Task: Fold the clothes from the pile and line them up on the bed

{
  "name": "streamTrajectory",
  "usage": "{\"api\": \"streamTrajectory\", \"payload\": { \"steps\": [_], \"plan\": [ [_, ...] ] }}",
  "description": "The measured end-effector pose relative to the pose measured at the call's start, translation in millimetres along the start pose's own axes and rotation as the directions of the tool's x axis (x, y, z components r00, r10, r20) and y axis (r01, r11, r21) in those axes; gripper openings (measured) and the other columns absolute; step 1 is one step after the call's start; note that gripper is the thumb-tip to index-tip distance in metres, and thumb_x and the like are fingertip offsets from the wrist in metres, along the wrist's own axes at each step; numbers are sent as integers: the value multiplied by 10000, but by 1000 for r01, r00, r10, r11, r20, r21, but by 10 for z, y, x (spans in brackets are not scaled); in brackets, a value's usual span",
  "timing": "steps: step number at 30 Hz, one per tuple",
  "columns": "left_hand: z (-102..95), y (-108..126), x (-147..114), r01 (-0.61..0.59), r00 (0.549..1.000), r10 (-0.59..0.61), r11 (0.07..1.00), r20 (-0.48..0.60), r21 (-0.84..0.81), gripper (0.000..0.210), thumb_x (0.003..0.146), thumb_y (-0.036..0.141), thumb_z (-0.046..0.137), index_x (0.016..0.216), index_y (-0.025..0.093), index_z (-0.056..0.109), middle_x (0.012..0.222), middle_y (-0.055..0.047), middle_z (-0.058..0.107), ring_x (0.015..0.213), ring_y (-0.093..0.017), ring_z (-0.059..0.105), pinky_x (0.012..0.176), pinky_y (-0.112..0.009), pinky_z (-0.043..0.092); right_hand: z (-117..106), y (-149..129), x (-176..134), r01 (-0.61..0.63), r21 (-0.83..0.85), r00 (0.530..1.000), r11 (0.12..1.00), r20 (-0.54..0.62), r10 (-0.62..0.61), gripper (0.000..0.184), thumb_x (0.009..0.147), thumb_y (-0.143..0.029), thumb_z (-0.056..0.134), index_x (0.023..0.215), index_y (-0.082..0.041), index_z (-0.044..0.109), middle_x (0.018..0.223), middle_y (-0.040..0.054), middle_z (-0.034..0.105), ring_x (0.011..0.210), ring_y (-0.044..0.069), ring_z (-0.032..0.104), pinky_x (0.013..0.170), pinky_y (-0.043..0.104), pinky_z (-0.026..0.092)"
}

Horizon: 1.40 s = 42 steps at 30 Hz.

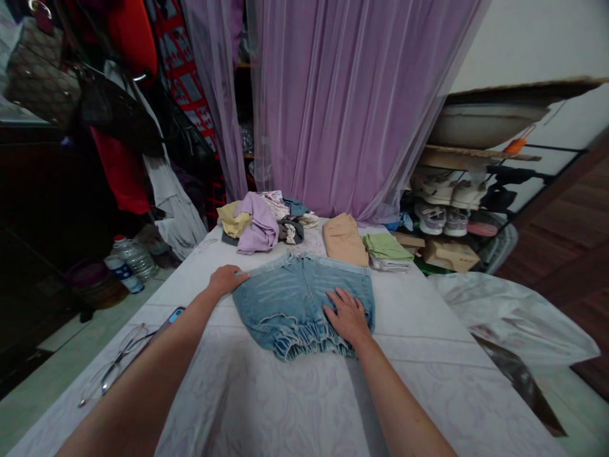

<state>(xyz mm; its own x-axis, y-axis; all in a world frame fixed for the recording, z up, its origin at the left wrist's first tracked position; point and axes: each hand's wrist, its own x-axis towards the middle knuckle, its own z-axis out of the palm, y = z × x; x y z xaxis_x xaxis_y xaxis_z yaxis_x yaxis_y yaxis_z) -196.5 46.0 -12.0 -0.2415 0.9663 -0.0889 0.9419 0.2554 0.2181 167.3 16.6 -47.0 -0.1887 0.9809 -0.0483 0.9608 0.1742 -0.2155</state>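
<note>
A blue denim garment [290, 304] lies spread on the white patterned cloth of the table. Its near edge is gathered like elastic and its far edge is pale; whether it is shorts or a skirt I cannot tell. At its far left corner, my left hand [227, 280] has thumb and fingers closed on the edge. My right hand [349, 314] rests flat on its right part, fingers apart. Beyond it are a folded tan garment [345, 239], a stack topped by folded green cloth [387, 246], and a loose heap with a lilac cloth [258, 223].
Eyeglasses [117, 362] and a phone [176, 315] lie near my left forearm. A purple curtain [328, 108] hangs behind the table. To the right are a shoe rack [451, 190] and a white plastic bag [518, 317]. Bottles [137, 257] stand on the left floor.
</note>
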Motion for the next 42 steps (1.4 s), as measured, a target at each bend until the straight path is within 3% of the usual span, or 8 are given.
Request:
{"api": "streamTrajectory", "payload": {
  "steps": [11,16,22,28,31,36,39,42],
  "plan": [
    [23,-114,-162,14,997,-7,994,-71,105,404,833,464,512,1086,205,692,1224,-128,671,1122,-304,618,906,-399,496,-10,-13,-9,15,-13,1000,1000,-27,-16,481,951,-411,421,1406,-270,491,1540,59,386,1428,225,299,1146,470,213],
    [145,159,-299,-216,933,248,965,-259,148,412,842,251,499,1227,195,636,1372,-115,582,1287,-268,508,1092,-414,381,9,-3,-10,13,-8,999,1000,-34,-13,482,952,-415,417,1405,-268,493,1541,57,387,1429,227,295,1148,472,210],
    [344,618,-409,-500,856,504,864,-115,63,436,951,342,395,1329,204,563,1445,-70,529,1387,-235,405,1175,-442,268,9,-3,-11,21,-27,999,999,-33,-22,481,953,-409,412,1407,-271,490,1539,67,388,1424,228,306,1140,471,223],
    [472,750,-443,-437,899,431,892,73,117,588,953,493,398,1468,208,394,1569,-110,333,1459,-299,261,1164,-530,229,-11,-2,-12,19,-12,1000,1000,-17,-19,496,950,-418,405,1416,-265,482,1548,64,374,1429,236,296,1145,473,209],
    [390,816,-443,-406,914,400,905,70,128,538,951,510,394,1400,228,485,1519,-117,425,1415,-309,354,1134,-550,269,-7,-19,-25,21,0,999,1000,-25,-21,494,949,-413,404,1410,-259,490,1545,65,379,1429,238,297,1146,478,204],
    [230,1146,-345,-458,887,462,880,-3,123,437,967,394,357,1011,141,710,1087,-165,712,1072,-280,643,1007,-436,436,-28,29,15,41,87,999,995,-39,-38,458,911,-379,478,1343,-257,567,1501,62,450,1400,229,360,1136,453,252],
    [256,1357,-213,-513,856,518,852,-16,103,330,934,262,416,1082,153,690,1156,-133,700,1121,-242,622,1010,-356,444,-146,209,156,72,229,997,971,-40,-64,382,916,-331,456,1225,-243,662,1342,37,616,1263,182,531,1062,332,377],
    [356,1511,-52,-517,853,522,851,-30,93,351,916,213,441,1204,173,637,1291,-113,642,1221,-224,569,1075,-338,397,-344,480,374,-53,257,993,965,-91,79,389,929,-304,410,1212,-241,668,1221,25,690,1133,180,621,954,285,459]
  ]
}}
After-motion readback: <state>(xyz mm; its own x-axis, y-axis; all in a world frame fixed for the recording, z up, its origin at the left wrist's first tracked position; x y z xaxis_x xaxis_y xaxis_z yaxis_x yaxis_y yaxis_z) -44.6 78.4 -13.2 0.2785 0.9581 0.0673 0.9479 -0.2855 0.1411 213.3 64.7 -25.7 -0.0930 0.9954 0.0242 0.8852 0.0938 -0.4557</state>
